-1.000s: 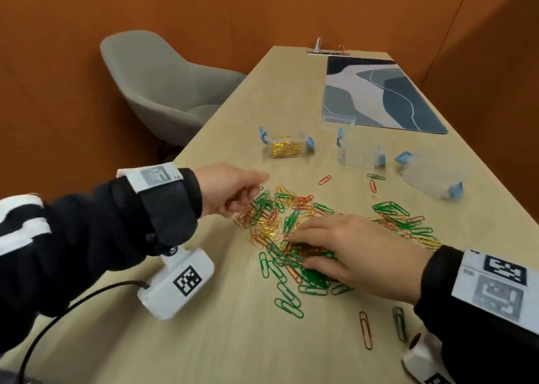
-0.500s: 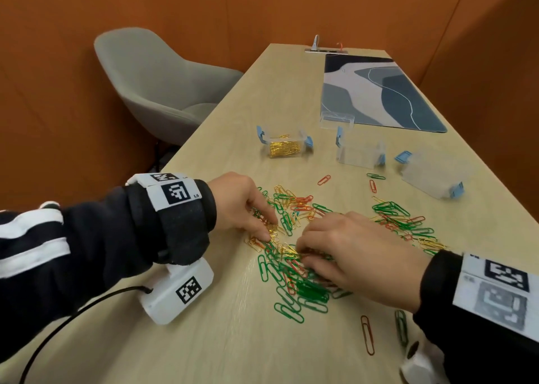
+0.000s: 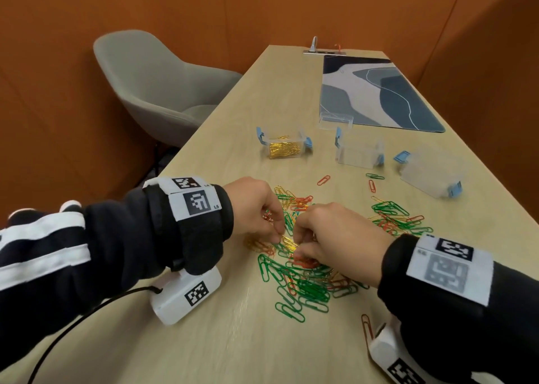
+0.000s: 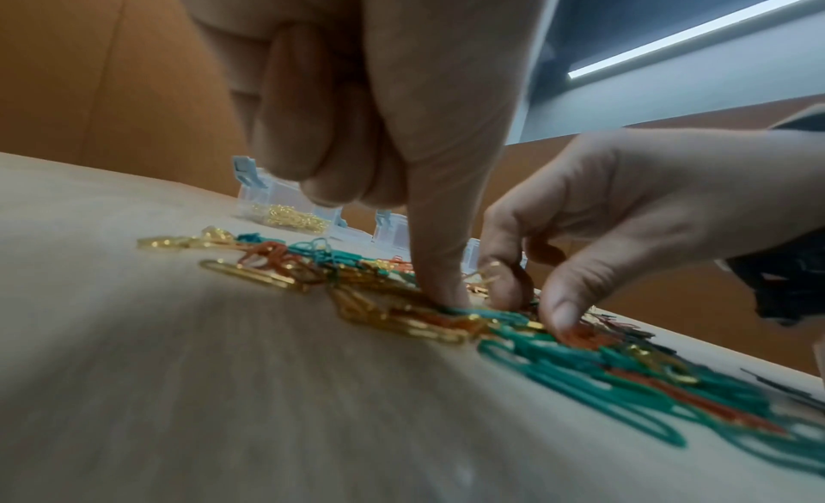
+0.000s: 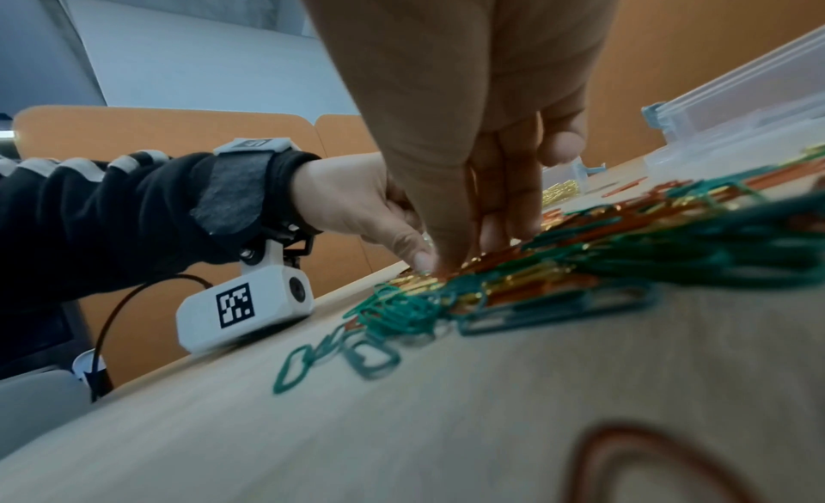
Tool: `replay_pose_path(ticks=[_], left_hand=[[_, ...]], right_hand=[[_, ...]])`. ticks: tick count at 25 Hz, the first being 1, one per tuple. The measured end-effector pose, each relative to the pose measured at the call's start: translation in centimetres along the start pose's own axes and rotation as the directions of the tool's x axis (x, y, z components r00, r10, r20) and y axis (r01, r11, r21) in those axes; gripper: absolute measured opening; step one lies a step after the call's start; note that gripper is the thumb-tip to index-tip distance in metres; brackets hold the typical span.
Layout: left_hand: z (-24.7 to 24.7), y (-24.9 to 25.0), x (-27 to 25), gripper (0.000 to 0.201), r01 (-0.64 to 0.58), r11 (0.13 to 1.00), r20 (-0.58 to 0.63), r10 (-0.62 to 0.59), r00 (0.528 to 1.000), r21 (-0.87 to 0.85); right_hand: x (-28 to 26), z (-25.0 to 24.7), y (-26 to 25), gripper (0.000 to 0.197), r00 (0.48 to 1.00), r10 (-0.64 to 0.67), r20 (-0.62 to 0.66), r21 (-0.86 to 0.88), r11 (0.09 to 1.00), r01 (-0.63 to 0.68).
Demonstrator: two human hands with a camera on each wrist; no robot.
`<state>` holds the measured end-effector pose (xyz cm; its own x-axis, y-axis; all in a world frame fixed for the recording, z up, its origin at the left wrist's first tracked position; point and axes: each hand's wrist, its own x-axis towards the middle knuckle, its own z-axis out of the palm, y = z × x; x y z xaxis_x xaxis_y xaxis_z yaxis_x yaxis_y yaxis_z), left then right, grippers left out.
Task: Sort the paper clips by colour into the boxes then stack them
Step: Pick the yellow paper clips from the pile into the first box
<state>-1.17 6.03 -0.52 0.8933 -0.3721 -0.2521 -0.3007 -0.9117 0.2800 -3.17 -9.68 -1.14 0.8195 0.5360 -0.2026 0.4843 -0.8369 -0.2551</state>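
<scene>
While both hands work mixed clip pile (image 3: 294, 270) on bench (image 3: 221, 340) — left hand (image 3: 256, 208) fingers (image 4: 439, 292) pressing gold clips, right hand (image 3: 335, 238) pinching; exact clip unclear. Clips light, springy, tangle-prone — pinch single loop end. Gold box (image 3: 284, 148) well apart.

Matt wood-grain table (image 3: 221, 340), clear plastic boxes (image 3: 360, 155)

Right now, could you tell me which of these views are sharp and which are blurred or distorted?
Head view: mostly sharp; the gold clips in the box read clearly, with a soft glare streak on the table and wide-angle bending at the edges. Left wrist view: the left hand looms large and the green clips smear. Right wrist view: the near red clip is badly out of focus.
</scene>
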Motion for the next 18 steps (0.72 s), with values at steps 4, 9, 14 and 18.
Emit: replay_pose_path(ticks=[4, 9, 14, 18], left_hand=[[0.5, 0.3, -0.3, 0.022, -0.014, 0.995, 0.097, 0.005, 0.995, 0.097], [0.7, 0.3, -1.1, 0.014, 0.003, 0.992, 0.175, -0.025, 0.984, 0.127], [-0.5, -0.9, -1.1, 0.028, 0.293, 0.828, 0.222, -0.209, 0.952, -0.478], [-1.0, -1.6, -1.5, 0.035, 0.338, 0.408, 0.313, -0.127, 0.941, -0.848]], right_hand=[[-0.2, 0.1, 0.5, 0.009, 0.999, 0.012, 0.053, 0.068, 0.998, -0.016], [-1.0, -0.2, 1.6, 0.013, 0.998, -0.025, 0.058, 0.12, 0.993, 0.017], [-1.9, -1.0, 2.7, 0.012, 0.997, 0.035, -0.071, 0.142, 0.99, -0.025], [-1.9, -1.5, 2.3, 0.006, 0.986, 0.037, -0.164, 0.076, 0.997, -0.025]])
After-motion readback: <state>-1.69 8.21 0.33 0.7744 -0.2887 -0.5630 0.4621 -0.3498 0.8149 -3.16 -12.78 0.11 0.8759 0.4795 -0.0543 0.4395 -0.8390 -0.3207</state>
